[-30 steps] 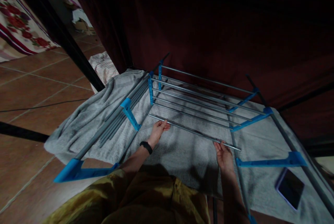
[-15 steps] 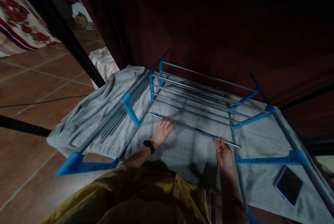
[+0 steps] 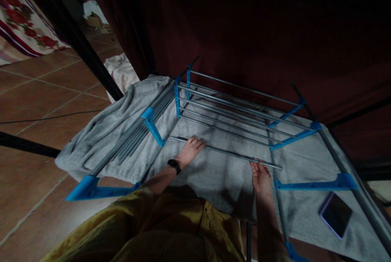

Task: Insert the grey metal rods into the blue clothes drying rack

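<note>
A loose grey metal rod (image 3: 227, 153) lies across a grey towel (image 3: 214, 176) on the floor, just in front of a drying rack (image 3: 238, 111) with grey bars and blue plastic brackets. My left hand (image 3: 189, 152), with a black band on the wrist, has its fingers closed over the rod near its left end. My right hand (image 3: 261, 178) pinches the rod near its right end. The rod runs parallel to the rack's bars and sits a little nearer to me than the front bar.
A dark phone (image 3: 336, 214) lies on the towel at the right. Blue brackets (image 3: 97, 191) and grey side bars (image 3: 137, 134) flank the rack. A dark red curtain (image 3: 244, 30) hangs behind. Brown floor tiles (image 3: 36, 107) and a striped cloth (image 3: 122, 73) lie left.
The rod has come slightly lower onto the towel and a little toward me. My left hand has slid along it and settled over it. My right hand has hardly moved.
</note>
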The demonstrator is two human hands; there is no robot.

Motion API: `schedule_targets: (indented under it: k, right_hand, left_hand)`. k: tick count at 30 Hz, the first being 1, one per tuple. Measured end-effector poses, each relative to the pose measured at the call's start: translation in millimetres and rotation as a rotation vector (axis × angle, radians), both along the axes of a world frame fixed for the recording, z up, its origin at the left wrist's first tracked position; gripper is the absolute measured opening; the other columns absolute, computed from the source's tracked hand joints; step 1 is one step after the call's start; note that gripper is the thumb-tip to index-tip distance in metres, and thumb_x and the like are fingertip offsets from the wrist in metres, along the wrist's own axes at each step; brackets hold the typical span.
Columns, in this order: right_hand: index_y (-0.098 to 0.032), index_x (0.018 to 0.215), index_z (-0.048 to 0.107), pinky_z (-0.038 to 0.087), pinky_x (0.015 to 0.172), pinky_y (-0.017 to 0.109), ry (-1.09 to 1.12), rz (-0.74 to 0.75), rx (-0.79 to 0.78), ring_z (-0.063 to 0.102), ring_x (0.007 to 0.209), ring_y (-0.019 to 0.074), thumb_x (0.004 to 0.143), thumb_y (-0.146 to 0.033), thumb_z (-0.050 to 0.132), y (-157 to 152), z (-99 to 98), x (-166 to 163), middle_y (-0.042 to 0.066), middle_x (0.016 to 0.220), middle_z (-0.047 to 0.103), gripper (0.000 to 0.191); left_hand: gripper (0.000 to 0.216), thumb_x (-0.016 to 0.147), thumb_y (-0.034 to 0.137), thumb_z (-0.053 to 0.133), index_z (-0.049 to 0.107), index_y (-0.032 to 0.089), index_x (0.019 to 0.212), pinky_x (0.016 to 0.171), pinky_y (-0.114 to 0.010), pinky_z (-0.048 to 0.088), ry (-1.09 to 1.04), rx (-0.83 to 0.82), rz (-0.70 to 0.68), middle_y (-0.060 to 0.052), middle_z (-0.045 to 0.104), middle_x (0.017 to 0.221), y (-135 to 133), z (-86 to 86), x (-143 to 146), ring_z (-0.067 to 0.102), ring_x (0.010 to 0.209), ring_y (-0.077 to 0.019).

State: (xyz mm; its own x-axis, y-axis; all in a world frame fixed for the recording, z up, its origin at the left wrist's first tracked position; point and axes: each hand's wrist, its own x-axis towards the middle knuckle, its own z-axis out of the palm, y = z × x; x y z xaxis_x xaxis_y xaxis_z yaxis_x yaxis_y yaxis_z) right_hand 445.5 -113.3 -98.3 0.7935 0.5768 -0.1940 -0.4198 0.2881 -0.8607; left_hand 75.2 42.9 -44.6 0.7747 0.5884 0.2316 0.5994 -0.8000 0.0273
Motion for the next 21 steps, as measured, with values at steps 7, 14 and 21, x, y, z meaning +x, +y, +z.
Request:
schedule_targets:
  k: [7, 14, 21]
  right_hand:
    - [-0.03, 0.074, 0.063, 0.071, 0.099, 0.046, -0.004, -0.034, 0.0, 0.074, 0.067, 0.0189, 0.084, -0.023, 0.09, 2.8, 3.9, -3.6, -0.005, 0.071, 0.071, 0.029]
    - [-0.031, 0.074, 0.06, 0.069, 0.106, 0.05, -0.051, -0.015, -0.049, 0.079, 0.079, 0.0207, 0.087, -0.019, 0.083, 4.0, 4.7, -3.6, -0.005, 0.074, 0.073, 0.029]
    - [-0.027, 0.079, 0.068, 0.069, 0.105, 0.042, 0.102, -0.049, -0.056, 0.083, 0.089, 0.0183, 0.083, -0.015, 0.082, 4.2, 11.4, -9.3, -0.002, 0.087, 0.081, 0.019]
  left_hand:
    - [0.056, 0.105, 0.004, 0.052, 0.069, 0.024, 0.155, 0.108, -0.045, 0.054, 0.053, -0.048, 0.045, -0.013, 0.077, 0.125, -4.3, 6.2, -1.0, 0.071, 0.117, -0.0279]
    - [0.058, 0.108, 0.003, 0.046, 0.069, 0.022, 0.157, 0.11, -0.044, 0.052, 0.067, -0.045, 0.067, -0.013, 0.078, 0.124, -4.0, 6.7, -1.5, 0.071, 0.118, -0.0281]
    - [0.051, 0.11, 0.008, 0.044, 0.072, 0.021, 0.15, 0.11, -0.046, 0.05, 0.016, -0.125, 0.148, -0.013, 0.079, 0.12, -3.3, 6.5, -2.4, 0.071, 0.117, -0.0294]
